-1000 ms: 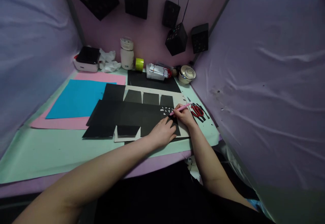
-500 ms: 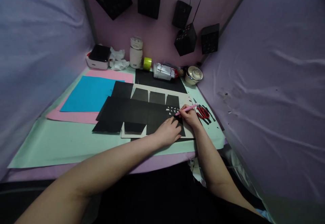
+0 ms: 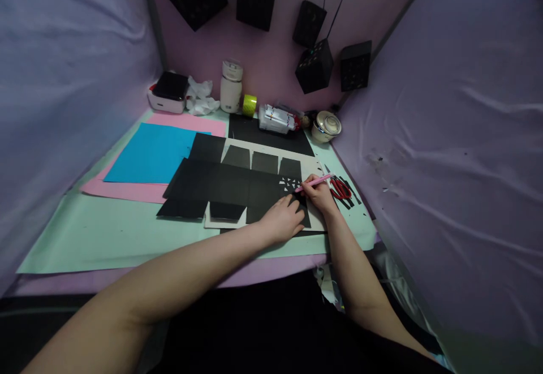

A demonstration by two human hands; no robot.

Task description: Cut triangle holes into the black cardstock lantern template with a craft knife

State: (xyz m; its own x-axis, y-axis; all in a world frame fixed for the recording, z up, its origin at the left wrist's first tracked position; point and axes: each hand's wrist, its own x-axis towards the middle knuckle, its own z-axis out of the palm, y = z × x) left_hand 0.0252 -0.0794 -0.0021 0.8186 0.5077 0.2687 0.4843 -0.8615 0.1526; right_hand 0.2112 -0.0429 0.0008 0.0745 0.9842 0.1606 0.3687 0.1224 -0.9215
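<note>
Mat (image 3: 106, 230) free front-left; scissors (image 3: 340, 189) and apparently strips (image 3: 353, 194) crowd right hand (image 3: 319, 194).

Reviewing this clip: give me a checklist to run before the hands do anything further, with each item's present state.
1. Pink pen-like tool gripped in the right hand: ok.
2. Left hand resting on the black cut sheet: ok.
3. Left fingers well away from the tool's tip: not ok, they lie close to it.
4. Tip touching the sheet: cannot tell, too small.
5. Pale board beneath the sheet: ok, it shows past the edges.
6. Red-handled scissors off the sheet: ok, to its right.
</note>
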